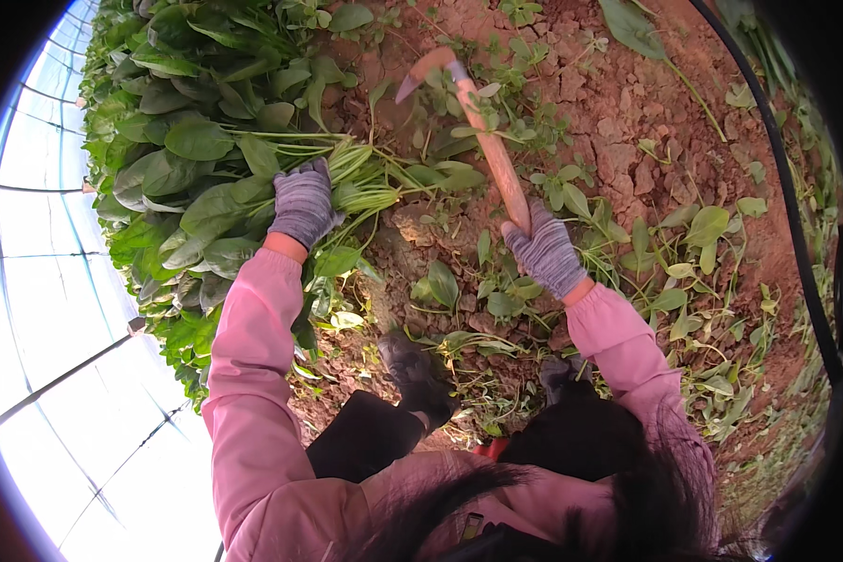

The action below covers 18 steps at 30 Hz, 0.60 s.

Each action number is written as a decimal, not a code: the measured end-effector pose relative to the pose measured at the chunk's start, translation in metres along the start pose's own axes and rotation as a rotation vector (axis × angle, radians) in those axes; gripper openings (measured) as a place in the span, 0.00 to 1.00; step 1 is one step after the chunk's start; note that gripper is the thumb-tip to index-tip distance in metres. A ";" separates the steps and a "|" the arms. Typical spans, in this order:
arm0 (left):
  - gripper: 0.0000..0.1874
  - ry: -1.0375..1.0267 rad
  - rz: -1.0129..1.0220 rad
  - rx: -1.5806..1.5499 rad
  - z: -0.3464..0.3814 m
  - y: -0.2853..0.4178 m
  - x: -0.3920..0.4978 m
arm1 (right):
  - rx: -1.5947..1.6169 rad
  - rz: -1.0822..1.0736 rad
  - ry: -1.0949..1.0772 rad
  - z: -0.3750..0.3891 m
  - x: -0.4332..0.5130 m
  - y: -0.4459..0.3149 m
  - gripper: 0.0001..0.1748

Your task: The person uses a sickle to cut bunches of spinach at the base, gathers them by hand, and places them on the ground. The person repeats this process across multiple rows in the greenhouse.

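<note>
My left hand [303, 201], in a grey knitted glove, is closed around a bunch of leafy greens that look like spinach [355, 172]. The pale stem ends stick out to its right, with the broad leaves to its left. A small hand sickle [495, 151] is gripped by the wooden handle in my gloved right hand [549, 251]. Its curved, rust-coloured blade lies at the far end of the handle, bent to the left above the stem ends and apart from them. Small weed leaves partly cover the sickle's neck.
A dense row of standing greens [183, 91] runs along the left, beside a bright film wall [49, 302] with wires. Cracked reddish soil [618, 154] bears weeds and loose leaves [702, 228]. A black hose or cable [780, 147] curves down the right. My shoes [414, 372] stand on the ground below.
</note>
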<state>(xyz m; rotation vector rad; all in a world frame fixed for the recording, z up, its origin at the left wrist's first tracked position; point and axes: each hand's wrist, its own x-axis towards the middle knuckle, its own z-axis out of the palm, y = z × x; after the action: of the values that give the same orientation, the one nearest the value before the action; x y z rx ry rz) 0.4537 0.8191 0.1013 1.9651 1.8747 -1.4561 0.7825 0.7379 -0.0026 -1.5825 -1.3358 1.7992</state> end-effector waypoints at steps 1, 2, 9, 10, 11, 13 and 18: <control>0.53 0.005 -0.005 0.002 0.006 0.000 -0.004 | -0.054 -0.009 -0.018 0.002 -0.008 0.002 0.24; 0.53 0.031 -0.008 -0.001 0.012 -0.001 -0.009 | -0.109 -0.015 -0.038 0.005 -0.017 0.003 0.24; 0.49 0.128 0.048 -0.012 0.038 -0.012 -0.025 | -0.260 -0.048 -0.130 0.021 -0.017 0.006 0.26; 0.49 0.136 0.062 -0.024 0.038 -0.013 -0.025 | -0.261 -0.036 -0.139 0.022 -0.014 0.006 0.25; 0.48 0.142 0.076 -0.036 0.039 -0.013 -0.025 | -0.249 -0.059 -0.137 0.023 -0.012 0.006 0.25; 0.49 0.146 0.071 -0.012 0.038 -0.012 -0.022 | -0.114 -0.049 -0.093 0.022 -0.011 0.006 0.22; 0.50 0.118 0.102 -0.023 0.030 -0.010 -0.014 | 0.090 0.011 -0.059 0.012 -0.015 0.006 0.21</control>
<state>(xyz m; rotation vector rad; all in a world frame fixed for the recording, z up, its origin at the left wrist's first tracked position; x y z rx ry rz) 0.4313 0.7925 0.0994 2.1454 1.7957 -1.3138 0.7778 0.7188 -0.0012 -1.5037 -1.2556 1.8989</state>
